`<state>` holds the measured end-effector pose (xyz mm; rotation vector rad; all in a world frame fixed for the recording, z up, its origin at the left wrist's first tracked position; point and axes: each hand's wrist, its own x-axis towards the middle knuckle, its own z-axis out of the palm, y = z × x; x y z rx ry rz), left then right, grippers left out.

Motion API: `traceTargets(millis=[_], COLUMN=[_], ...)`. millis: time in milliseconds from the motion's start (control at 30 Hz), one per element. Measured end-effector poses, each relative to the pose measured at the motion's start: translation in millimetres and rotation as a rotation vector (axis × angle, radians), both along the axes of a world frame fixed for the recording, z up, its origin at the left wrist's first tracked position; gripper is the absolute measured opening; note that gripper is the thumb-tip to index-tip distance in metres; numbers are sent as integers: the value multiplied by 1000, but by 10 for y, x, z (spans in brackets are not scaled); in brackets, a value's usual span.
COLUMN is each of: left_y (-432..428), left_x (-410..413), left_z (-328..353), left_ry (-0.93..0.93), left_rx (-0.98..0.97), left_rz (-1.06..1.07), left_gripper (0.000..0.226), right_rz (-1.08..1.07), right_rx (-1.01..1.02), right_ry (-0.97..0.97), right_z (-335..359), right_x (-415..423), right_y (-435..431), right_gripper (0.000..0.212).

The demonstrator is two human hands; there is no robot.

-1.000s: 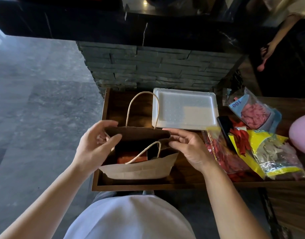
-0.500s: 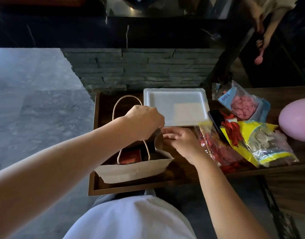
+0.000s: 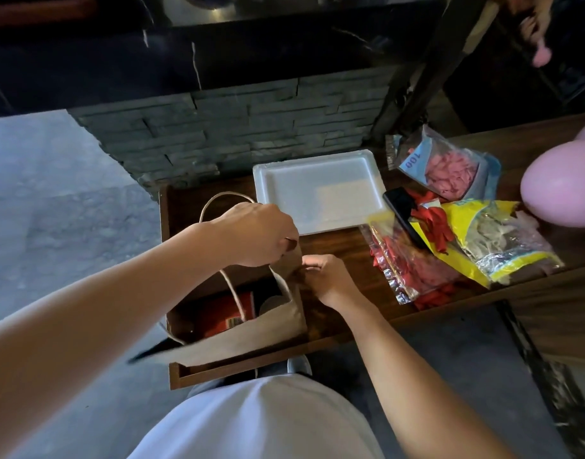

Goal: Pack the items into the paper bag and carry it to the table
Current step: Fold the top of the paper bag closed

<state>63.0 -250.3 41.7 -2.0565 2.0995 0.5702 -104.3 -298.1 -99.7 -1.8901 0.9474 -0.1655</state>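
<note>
Now my left hand (image 3: 258,234) is fisted over the far right corner of the paper bag (image 3: 238,339), closed on the bag's upper edge there, with the far twine handle (image 3: 218,198) looping out behind the knuckles. My right hand (image 3: 327,279) sits just right of that corner, fingers curled and pinching the bag's right side fold. The bag stands open at the near left end of the wooden table (image 3: 344,250), its mouth facing up at me. Inside I see a red box (image 3: 218,313) lying on the bottom and something dark to its right, too shadowed to name. The near handle (image 3: 233,293) droops into the opening. Just beyond the bag lies a white foam tray (image 3: 317,190). Further right, well apart from the bag, are a clear packet of red balloons (image 3: 407,270), a yellow packet (image 3: 503,243), a packet of pink balloons (image 3: 446,170), a black phone (image 3: 405,213) and an inflated pink balloon (image 3: 562,183) at the frame's right edge.
</note>
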Motion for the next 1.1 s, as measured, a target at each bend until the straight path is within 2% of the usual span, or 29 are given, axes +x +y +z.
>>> traceTargets(millis=[133,200,233,300,367,433,500,567,600,700,767,833,900,967,1033,1100], left_y=[-8,-13,-16,-14,-5,17,89,224,318,686,985,1315,1649,1912,2075,2115], left_x=[-60,-118,-139,-181,-239,-265,-220,-105,-43,166,304,427,505,489,385,230], left_z=[49,65,59,26,14,60,176,325,392,448,345,146,-59,-226,-351,-455], left_ry=[70,144,122,-4,-48,35,217,332,361,522,608,615,582,622,697,705], left_rx=[-21,-26,-42,-79,-91,-68,-61,-141,-221,-459,-513,-536,-528,-438,-292,-171], left_rz=[2,56,45,-13,-14,29,99,123,133,301,505,733,946,1044,1016,932], left_gripper=[32,40,43,38,34,36,35,29,28,29,29,37,54,71,78,73], right_rz=[-77,-124,-144,-148,-140,-134,-121,-115,-116,-110,-132,-112,-31,35,86,130], right_rx=[25,36,37,25,47,69,110,156,162,122,149,191,237,289,371,391], right_ry=[5,4,8,8,7,15,20,25,17,-115,-217,-222,-174,-122,-113,-101], right_z=[-152,-190,-203,-204,-184,-162,-145,-109,-74,144,312,446,540,616,677,705], right_x=[-102,-129,-131,-136,-150,-182,-212,-248,-283,-454,-584,-713,-830,-931,-924,-815], right_y=[63,105,119,130,141,154,173,192,208,305,361,364,350,340,348,387], right_gripper=[44,31,25,36,50,45,27,15,16,27,28,32,45,55,56,53])
